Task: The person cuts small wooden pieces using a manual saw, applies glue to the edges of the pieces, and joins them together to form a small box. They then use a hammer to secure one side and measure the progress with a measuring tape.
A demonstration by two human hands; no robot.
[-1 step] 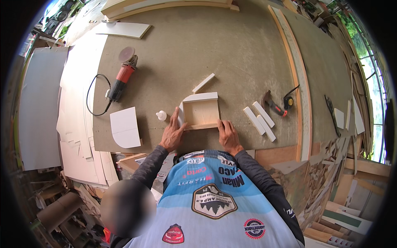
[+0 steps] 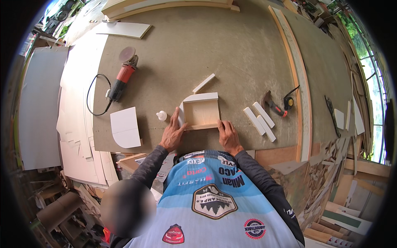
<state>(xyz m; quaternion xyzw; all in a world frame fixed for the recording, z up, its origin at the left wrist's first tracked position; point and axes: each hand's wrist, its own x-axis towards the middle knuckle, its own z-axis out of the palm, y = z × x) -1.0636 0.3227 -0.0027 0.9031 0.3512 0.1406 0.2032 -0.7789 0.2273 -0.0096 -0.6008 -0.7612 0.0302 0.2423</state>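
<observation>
Worktop (image 2: 231, 49) seen from its near edge; grinder (image 2: 124, 74) left lying toward its left edge. Box (image 2: 201, 113) placed flat close to the near edge, set between the two hands, its slightly longer axis run left to right, roughly parallel to that edge. Both hands are in contact, so neither is nearer; more of the box is covered by the left hand (image 2: 173, 132), its fingers laid along the outside of the left wall, thumb set at the near-left corner, that side held between them. The near-right corner is pinched by the right hand (image 2: 229, 135), fingertips bunched. From both grips the box body is reached inward and away from the near edge. Three strips (image 2: 261, 120) are grouped right of the right hand; one strip (image 2: 204, 83) is angled beyond the far wall. Bottle (image 2: 161, 115) is stood just left of the left hand.
</observation>
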